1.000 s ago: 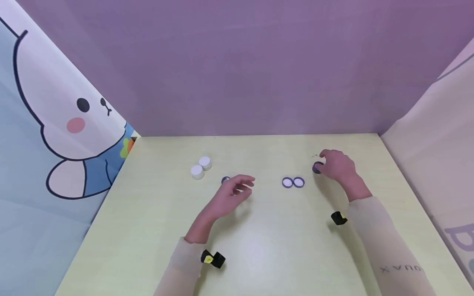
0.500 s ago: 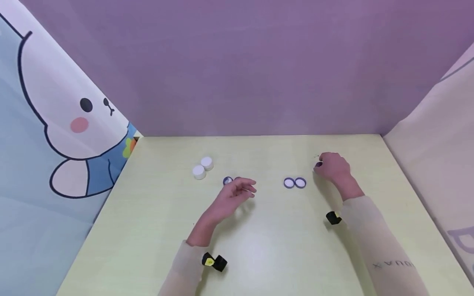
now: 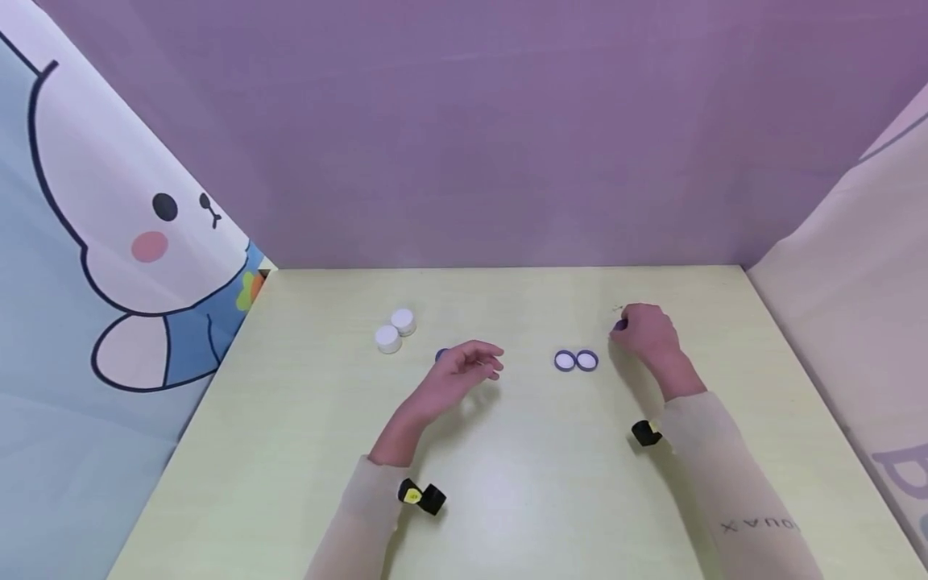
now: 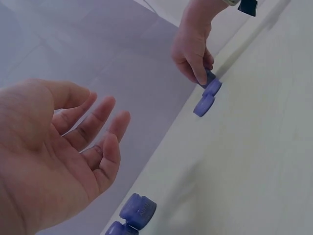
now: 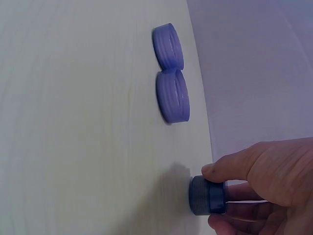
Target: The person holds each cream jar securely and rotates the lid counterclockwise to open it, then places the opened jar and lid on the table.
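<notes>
At the left of the head view, two white caps (image 3: 394, 330) are seen side by side on the pale table (image 3: 507, 483), untouched. Just right of them, the left hand (image 3: 464, 372) is held above the table with fingers loosely spread and nothing gripped; purple caps (image 4: 133, 215) lie just beyond its fingertips. At centre right, a pair of purple lids (image 3: 576, 360) lie touching, open sides up. Farther right, a dark purple cap (image 5: 208, 195) is pinched between thumb and fingers of the right hand (image 3: 648, 332), low over the table just right of the pair. A steady pinch on the ribbed rim is judged best, with the cap kept level and guided clear of the paired lids so they are not knocked.
</notes>
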